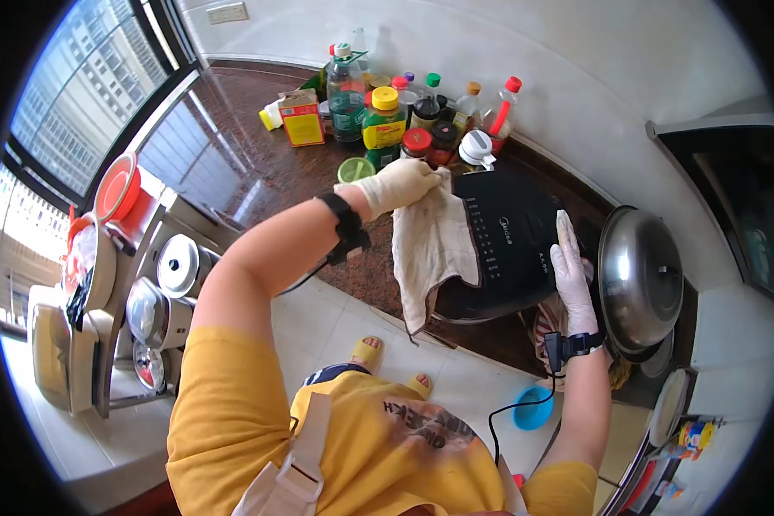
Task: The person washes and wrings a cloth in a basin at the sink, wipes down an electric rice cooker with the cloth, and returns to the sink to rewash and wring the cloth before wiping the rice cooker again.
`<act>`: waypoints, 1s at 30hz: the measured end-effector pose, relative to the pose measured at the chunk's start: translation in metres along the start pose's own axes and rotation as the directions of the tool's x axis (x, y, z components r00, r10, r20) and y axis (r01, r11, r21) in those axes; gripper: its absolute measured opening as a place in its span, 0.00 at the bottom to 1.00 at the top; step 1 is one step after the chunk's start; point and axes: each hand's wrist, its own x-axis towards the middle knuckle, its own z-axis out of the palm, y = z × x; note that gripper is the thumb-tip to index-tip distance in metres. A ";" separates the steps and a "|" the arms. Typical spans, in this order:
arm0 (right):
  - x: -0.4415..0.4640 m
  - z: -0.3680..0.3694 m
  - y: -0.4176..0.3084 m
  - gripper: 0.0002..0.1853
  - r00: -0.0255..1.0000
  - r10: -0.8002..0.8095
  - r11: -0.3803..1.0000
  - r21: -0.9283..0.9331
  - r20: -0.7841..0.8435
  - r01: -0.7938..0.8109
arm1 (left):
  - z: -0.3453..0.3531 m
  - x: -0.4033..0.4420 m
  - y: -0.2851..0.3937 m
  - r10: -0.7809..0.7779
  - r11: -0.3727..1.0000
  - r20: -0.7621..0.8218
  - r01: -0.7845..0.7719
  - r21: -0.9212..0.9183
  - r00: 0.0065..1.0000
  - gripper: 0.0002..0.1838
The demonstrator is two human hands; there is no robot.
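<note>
"Midea" reads on the black appliance (518, 232), which sits on the dark reddish counter (353, 271); the lettering on the yellow shirt (378, 482) is only partly legible. The gloved left hand (402, 184) grips a pale cloth (439, 245) draped over the appliance's left part. The gloved right hand (574, 279) lies along its right side, fingers extended, grasping nothing. Bottles (346, 103) stand behind; a domed metal lid (641, 275) sits at right.
</note>
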 end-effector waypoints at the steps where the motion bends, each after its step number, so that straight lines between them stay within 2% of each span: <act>1: 0.000 0.000 -0.001 0.30 1.000 0.018 1.000 -0.011 -0.002 -0.018 | 0.006 0.015 -0.008 0.291 0.901 0.045 -0.289 0.325 0.956 0.17; 2: 0.000 0.000 -0.003 0.30 1.000 0.030 0.999 -0.023 0.003 -0.030 | -0.004 0.019 0.010 0.283 0.934 0.066 -0.291 0.208 0.957 0.15; 3: 0.000 -0.001 -0.004 0.30 0.999 0.041 0.999 -0.033 0.010 -0.040 | 0.002 0.034 0.013 0.297 0.932 0.070 -0.305 0.195 0.952 0.15; 5: 0.000 0.000 -0.005 0.30 0.998 0.057 0.998 -0.026 0.000 -0.057 | 0.010 0.061 0.021 0.454 0.733 0.229 -0.507 0.454 0.861 0.14; 8: 0.003 0.002 -0.002 0.30 0.998 0.066 0.998 -0.004 -0.007 -0.066 | 0.006 0.081 0.055 0.400 0.718 0.292 -0.495 0.489 0.869 0.14; 9: 0.001 0.002 -0.001 0.30 0.997 0.081 0.997 0.008 -0.014 -0.081 | 0.014 0.087 0.045 0.402 0.722 0.290 -0.496 0.483 0.868 0.14; 11: 0.002 0.001 -0.001 0.31 0.997 0.077 0.997 -0.015 -0.008 -0.077 | 0.030 0.099 0.026 0.718 0.527 0.134 -0.659 0.537 0.683 0.15; 13: 0.002 -0.002 -0.003 0.32 0.997 0.076 0.997 -0.029 -0.003 -0.076 | 0.010 0.067 0.056 0.607 0.619 0.269 -0.658 0.429 0.748 0.27; 14: 0.005 -0.006 -0.007 0.33 0.989 0.141 0.990 -0.033 0.043 -0.139 | 0.005 0.032 0.070 0.382 0.891 0.260 -0.428 0.150 0.887 0.36; 15: 0.009 -0.011 -0.013 0.34 0.975 0.204 0.979 -0.040 0.091 -0.201 | -0.011 -0.001 0.083 0.312 0.949 0.231 -0.292 -0.116 0.921 0.40; 16: 0.016 -0.016 -0.033 0.37 0.983 0.178 0.979 -0.108 0.039 -0.173 | -0.020 -0.022 0.088 0.332 0.938 0.128 -0.313 -0.149 0.935 0.41; 17: 0.031 -0.022 -0.052 0.43 0.997 0.071 0.989 -0.132 0.018 -0.068 | -0.033 -0.043 0.093 0.308 0.942 -0.058 -0.312 -0.126 0.950 0.38; 18: 0.051 -0.031 -0.085 0.45 0.997 0.031 0.991 -0.132 0.068 -0.021 | -0.044 -0.061 0.090 0.337 0.935 -0.265 -0.354 -0.017 0.903 0.34; 19: 0.070 -0.036 -0.119 0.47 0.993 -0.002 0.991 -0.129 0.115 0.017 | -0.048 -0.078 0.084 0.373 0.924 -0.450 -0.372 0.095 0.811 0.30; 21: 0.104 -0.028 -0.158 0.51 0.939 -0.114 0.965 -0.187 0.325 0.182 | -0.030 -0.110 0.078 0.492 0.792 -0.648 -0.607 0.057 0.582 0.24; 22: 0.120 -0.011 -0.169 0.50 0.893 -0.210 0.935 -0.185 0.397 0.302 | -0.029 -0.123 0.090 0.598 0.725 -0.486 -0.689 -0.012 0.637 0.24; 23: 0.132 0.005 -0.180 0.49 0.831 -0.299 0.891 -0.173 0.469 0.419 | -0.028 -0.138 0.103 0.694 0.655 -0.313 -0.749 -0.099 0.648 0.24; 25: 0.139 0.051 -0.173 0.48 0.715 -0.355 0.858 -0.093 0.602 0.505 | 0.009 -0.147 0.119 0.805 0.554 -0.191 -0.827 -0.101 0.562 0.27; 27: 0.137 0.085 -0.158 0.47 0.582 -0.389 0.720 -0.158 0.714 0.676 | 0.037 -0.145 0.127 0.767 0.612 -0.194 -0.788 -0.063 0.612 0.31; 28: 0.142 0.086 -0.156 0.42 0.573 -0.395 0.714 -0.152 0.719 0.683 | 0.047 -0.141 0.126 0.760 0.631 -0.121 -0.770 -0.098 0.638 0.37; 30: 0.154 0.086 -0.142 0.39 0.540 -0.447 0.722 -0.068 0.713 0.688 | 0.053 -0.134 0.124 0.737 0.655 -0.133 -0.749 -0.104 0.663 0.40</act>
